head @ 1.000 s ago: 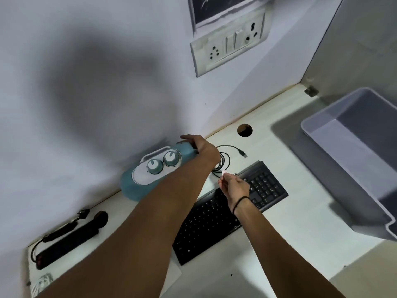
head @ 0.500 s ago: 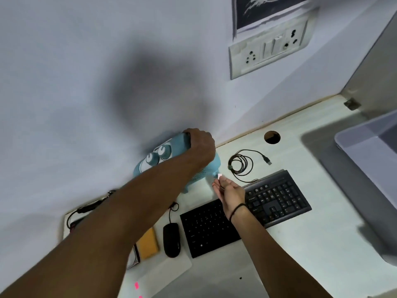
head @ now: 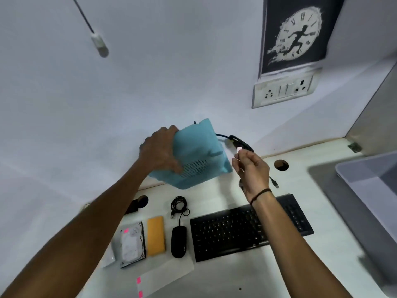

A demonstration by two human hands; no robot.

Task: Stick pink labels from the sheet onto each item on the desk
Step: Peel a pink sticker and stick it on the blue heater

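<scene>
My left hand (head: 160, 150) grips a light-blue appliance (head: 196, 155) and holds it tilted up off the white desk (head: 300, 265), its vented underside facing me. Just right of the appliance, my right hand (head: 250, 168) pinches a small pale label (head: 239, 149) between its fingertips, close to the blue casing but apart from it. The label sheet (head: 165, 276) lies at the desk's front edge with pink labels on its left end. A hard drive (head: 132, 244) carries a pink label on its corner.
On the desk lie a black keyboard (head: 249, 226), a black mouse (head: 178, 240) with coiled cord, a yellow case (head: 156, 235), a black device (head: 137, 204) and a cable (head: 274, 182). A grey bin (head: 369, 190) stands at right. A socket panel (head: 283, 90) is on the wall.
My left hand has lifted and turned the blue appliance so its underside faces me. My right hand has risen with the label toward it. The camera has tilted, showing more of the desk.
</scene>
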